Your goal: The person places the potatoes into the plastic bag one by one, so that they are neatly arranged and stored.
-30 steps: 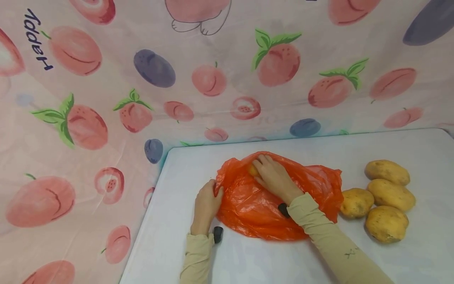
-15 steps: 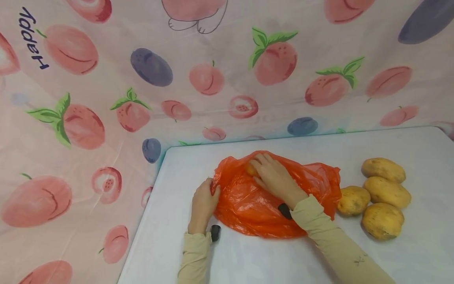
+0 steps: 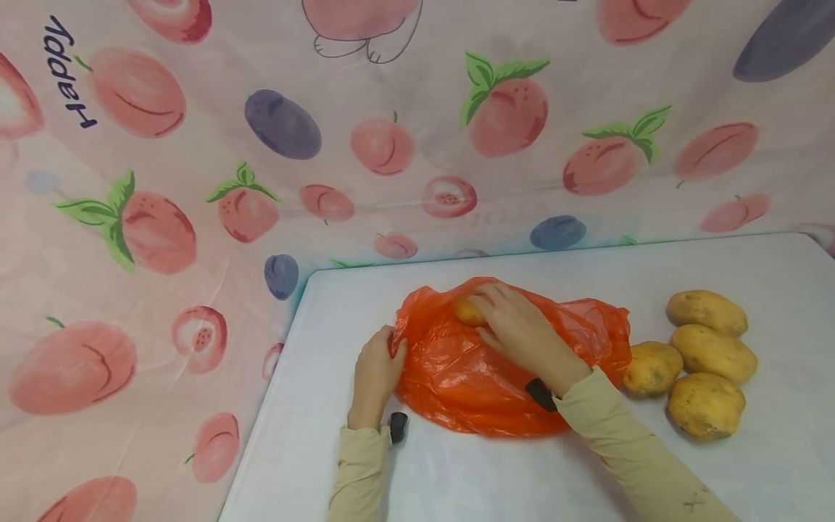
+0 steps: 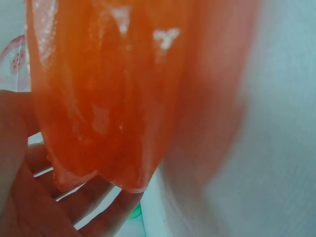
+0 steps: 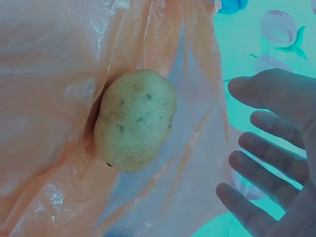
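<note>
An orange-red plastic bag (image 3: 470,395) lies spread on the white table. On its far left part sits a yellow potato (image 3: 467,312), also seen whole in the right wrist view. My right hand (image 3: 512,322) is just to the right of that potato. In the right wrist view its fingers (image 5: 269,170) are spread and stand apart from the potato. My left hand (image 3: 378,368) holds the bag's left edge. The left wrist view shows the raised bag edge (image 4: 108,108) between thumb and fingers, with the fingertips partly hidden behind the plastic.
Several more potatoes (image 3: 707,406) lie grouped at the right of the white table (image 3: 470,478), one right beside the bag's right end. A fruit-printed cloth (image 3: 385,94) rises behind the table and along its left side.
My right hand has drawn slightly right, off the potato, which now shows more of its surface. The left hand keeps its hold on the bag edge.
</note>
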The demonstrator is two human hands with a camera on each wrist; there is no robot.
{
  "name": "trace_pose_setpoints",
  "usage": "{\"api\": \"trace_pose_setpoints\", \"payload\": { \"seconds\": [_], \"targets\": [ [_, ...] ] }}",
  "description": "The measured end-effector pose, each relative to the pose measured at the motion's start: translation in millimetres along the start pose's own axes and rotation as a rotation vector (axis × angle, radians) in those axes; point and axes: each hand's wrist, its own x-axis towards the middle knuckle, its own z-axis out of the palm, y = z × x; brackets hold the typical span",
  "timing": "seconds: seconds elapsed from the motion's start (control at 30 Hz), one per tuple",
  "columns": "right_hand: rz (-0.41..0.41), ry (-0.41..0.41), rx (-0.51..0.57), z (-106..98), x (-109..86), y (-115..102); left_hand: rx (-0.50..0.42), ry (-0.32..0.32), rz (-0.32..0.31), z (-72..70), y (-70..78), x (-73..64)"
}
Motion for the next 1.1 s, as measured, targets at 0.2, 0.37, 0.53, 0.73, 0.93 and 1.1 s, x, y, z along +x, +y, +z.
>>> {"api": "trace_pose_setpoints", "payload": {
  "seconds": [0.2,0.37,0.53,0.73,0.93,1.1],
  "targets": [
    [0.003,0.002,-0.026,-5.9,-6.0,-0.3,0.005,0.013,-0.007,0.1,-1.8,1.3],
    [0.023,-0.020,-0.044,-9.4,-13.4,4.2,0.011,0.015,-0.001,0.4,-2.4,1.9],
    [0.033,-0.028,-0.044,-14.9,-21.4,8.7,0.015,0.011,-0.007,-0.3,-2.2,1.1],
    [0.026,-0.021,-0.062,-20.1,-32.0,14.0,0.014,0.010,-0.017,2.8,-2.3,-0.4],
    [-0.003,0.016,-0.096,-21.5,-43.0,19.7,0.021,0.017,-0.005,4.9,-5.1,0.1],
    [0.013,0.028,-0.089,-21.2,-50.1,23.8,0.026,0.012,-0.002,2.8,-6.3,1.0]
  ]
}}
